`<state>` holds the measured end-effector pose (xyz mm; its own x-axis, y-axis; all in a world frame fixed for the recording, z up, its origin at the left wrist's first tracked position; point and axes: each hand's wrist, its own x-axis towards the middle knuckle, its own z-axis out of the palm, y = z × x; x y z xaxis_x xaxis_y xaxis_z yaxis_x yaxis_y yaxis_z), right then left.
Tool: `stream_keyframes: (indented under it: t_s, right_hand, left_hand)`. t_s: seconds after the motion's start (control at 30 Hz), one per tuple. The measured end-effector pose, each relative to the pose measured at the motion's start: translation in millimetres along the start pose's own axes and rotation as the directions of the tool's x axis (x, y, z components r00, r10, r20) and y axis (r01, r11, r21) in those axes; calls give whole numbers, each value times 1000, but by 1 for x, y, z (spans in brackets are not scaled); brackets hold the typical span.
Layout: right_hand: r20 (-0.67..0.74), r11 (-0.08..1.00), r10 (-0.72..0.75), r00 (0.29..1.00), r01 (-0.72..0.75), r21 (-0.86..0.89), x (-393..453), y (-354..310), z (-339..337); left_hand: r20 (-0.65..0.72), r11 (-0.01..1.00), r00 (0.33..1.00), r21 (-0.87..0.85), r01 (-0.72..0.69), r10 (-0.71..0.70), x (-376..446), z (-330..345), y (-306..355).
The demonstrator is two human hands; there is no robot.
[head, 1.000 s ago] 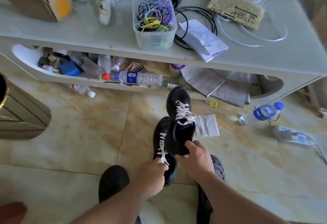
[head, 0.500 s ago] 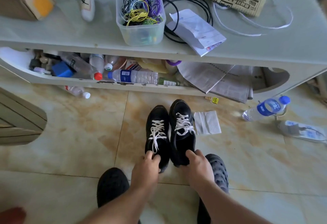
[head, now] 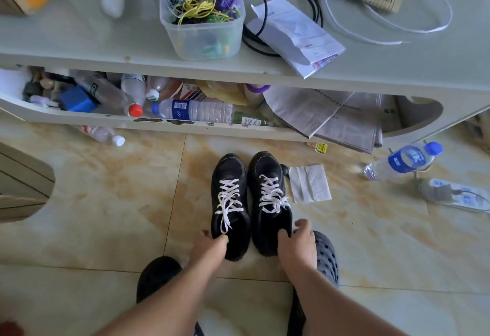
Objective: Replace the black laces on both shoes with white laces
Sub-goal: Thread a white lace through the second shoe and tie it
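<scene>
Two black shoes stand side by side on the tiled floor, toes pointing to the table. The left shoe (head: 230, 176) and the right shoe (head: 267, 174) both carry white laces; the left shoe's lace (head: 227, 203) hangs loose toward the heel, the right shoe's lace (head: 273, 195) is tied. My left hand (head: 209, 245) holds the heel of the left shoe. My right hand (head: 298, 242) rests at the heel of the right shoe, fingers partly apart. Black laces are not visible near the shoes.
A low white table (head: 397, 70) stands just beyond the shoes, with a tub of coloured cords (head: 202, 12), black cable and papers on top. Bottles and newspapers fill its shelf. A white tissue (head: 309, 183) and water bottles (head: 403, 160) lie at the right. My feet wear dark clogs (head: 327, 258).
One second ago both shoes were lifted in my hands, the right one higher. They have come down onto the floor side by side, and my right hand's grip has loosened.
</scene>
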<state>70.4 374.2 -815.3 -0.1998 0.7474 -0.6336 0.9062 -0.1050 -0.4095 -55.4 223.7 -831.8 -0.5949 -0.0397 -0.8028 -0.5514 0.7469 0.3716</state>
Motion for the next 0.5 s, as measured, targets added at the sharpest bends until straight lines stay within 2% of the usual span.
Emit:
stream_keyframes:
  t_s: [0.13,0.27,0.33,0.43,0.5]
  right_hand:
    - [254,997,73,964,-78,9,29,-6,5]
    - [386,997,4,922,-35,74,28,-22,-3]
    - [420,989,-34,907,-31,146,18,-34,-9]
    - [403,967,-93,911,-15,256,2,-47,-18]
    - [392,953,-160,906,38,300,-17,-56,-30]
  left_hand:
    - [195,999,980,-35,28,-21,23,7,1]
    - [348,976,932,-151,156,-95,18,-1,19]
    - [343,984,936,-128,126,-76,15,-13,21]
    - [325,988,944,-152,-4,54,2,-40,25]
    - [305,978,946,-206,-43,106,-17,-62,32]
